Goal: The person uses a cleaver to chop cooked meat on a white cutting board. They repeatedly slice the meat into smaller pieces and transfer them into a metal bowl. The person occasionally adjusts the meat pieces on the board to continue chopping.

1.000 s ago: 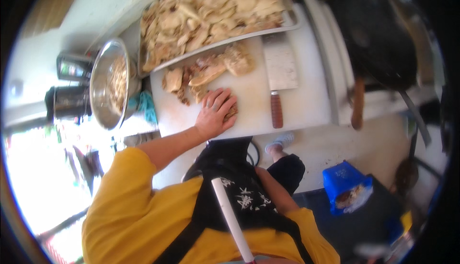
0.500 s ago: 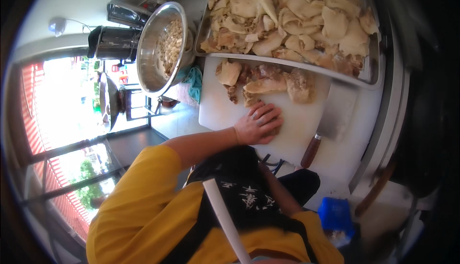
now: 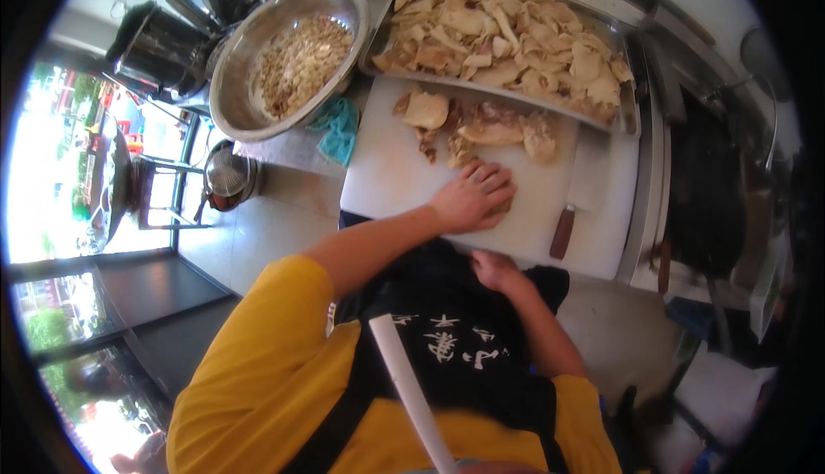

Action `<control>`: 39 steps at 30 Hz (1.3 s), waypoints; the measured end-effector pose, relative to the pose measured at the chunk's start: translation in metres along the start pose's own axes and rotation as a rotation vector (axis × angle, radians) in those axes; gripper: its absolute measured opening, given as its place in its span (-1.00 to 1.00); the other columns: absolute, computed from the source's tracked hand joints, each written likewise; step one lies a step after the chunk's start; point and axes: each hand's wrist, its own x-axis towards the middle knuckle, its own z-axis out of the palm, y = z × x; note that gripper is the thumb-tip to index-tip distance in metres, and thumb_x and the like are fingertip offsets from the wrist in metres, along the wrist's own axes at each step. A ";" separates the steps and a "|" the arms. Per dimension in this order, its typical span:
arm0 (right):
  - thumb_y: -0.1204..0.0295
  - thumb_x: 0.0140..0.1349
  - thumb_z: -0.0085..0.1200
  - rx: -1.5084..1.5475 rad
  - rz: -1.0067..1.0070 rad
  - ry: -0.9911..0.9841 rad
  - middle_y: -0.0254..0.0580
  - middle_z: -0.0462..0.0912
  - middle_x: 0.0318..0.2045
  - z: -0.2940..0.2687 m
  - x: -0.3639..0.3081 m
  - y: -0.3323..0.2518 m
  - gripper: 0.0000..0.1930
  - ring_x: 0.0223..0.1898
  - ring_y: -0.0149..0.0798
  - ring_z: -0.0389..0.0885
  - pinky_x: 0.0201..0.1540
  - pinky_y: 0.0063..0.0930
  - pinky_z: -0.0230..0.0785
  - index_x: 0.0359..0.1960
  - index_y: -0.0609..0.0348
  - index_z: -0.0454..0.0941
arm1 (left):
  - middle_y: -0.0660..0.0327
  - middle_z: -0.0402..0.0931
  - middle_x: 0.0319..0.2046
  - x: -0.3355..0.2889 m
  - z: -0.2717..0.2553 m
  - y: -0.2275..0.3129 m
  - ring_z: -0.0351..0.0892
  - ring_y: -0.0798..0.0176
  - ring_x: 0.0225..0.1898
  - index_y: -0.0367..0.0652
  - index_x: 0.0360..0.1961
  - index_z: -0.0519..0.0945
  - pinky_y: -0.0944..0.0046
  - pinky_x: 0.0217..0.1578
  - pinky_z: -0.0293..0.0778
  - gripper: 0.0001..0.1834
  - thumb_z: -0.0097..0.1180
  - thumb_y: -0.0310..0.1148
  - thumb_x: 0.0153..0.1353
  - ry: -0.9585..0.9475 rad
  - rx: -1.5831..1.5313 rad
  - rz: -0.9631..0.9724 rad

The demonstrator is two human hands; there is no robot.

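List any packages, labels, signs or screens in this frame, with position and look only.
No packages, signs or screens show clearly.
Printed apron: black, on the person's chest below the white cutting board, with white characters across the front.
Left hand: flat on the board, fingers spread.
Right hand: at the apron's top edge, holding nothing visible.

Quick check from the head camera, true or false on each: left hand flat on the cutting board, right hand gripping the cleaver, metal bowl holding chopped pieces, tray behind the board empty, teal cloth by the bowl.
1. The left hand lies flat on the white cutting board. True.
2. The right hand grips the cleaver. False: it rests against the dark apron; the cleaver lies untouched on the board.
3. The metal bowl holds chopped pieces. True.
4. The tray behind the board is empty. False: it is piled with pale slices.
5. A teal cloth lies beside the bowl. True.
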 end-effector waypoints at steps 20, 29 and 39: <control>0.36 0.39 0.24 -0.326 -1.917 0.761 0.07 0.73 0.13 -0.173 -0.208 -0.353 -0.74 -0.38 -0.23 0.64 -0.29 -0.40 0.50 0.07 0.08 0.69 | 0.10 0.39 0.45 -0.002 -0.004 0.011 0.28 -0.12 0.48 -0.02 0.38 0.54 -0.17 0.48 0.19 -0.40 0.26 -0.11 0.35 -0.014 0.004 -0.058; 0.52 0.25 0.37 -0.495 -0.978 1.035 -0.26 0.66 0.08 -0.293 -0.130 -0.243 -0.73 -0.18 -0.15 0.70 -0.17 -0.38 0.58 -0.02 0.02 0.76 | 0.07 0.41 0.43 0.001 -0.002 0.007 0.29 -0.09 0.48 -0.05 0.40 0.50 -0.19 0.49 0.19 -0.36 0.24 -0.06 0.36 -0.022 0.021 -0.035; 0.34 0.48 0.08 -0.851 0.017 1.337 -0.11 0.66 0.02 -0.593 0.008 -0.004 -0.76 0.06 0.16 0.67 0.05 0.07 0.56 0.09 -0.08 0.68 | 0.07 0.41 0.43 0.008 -0.007 0.003 0.34 -0.09 0.45 -0.01 0.35 0.57 -0.26 0.46 0.27 -0.33 0.35 -0.06 0.23 -0.048 0.006 -0.056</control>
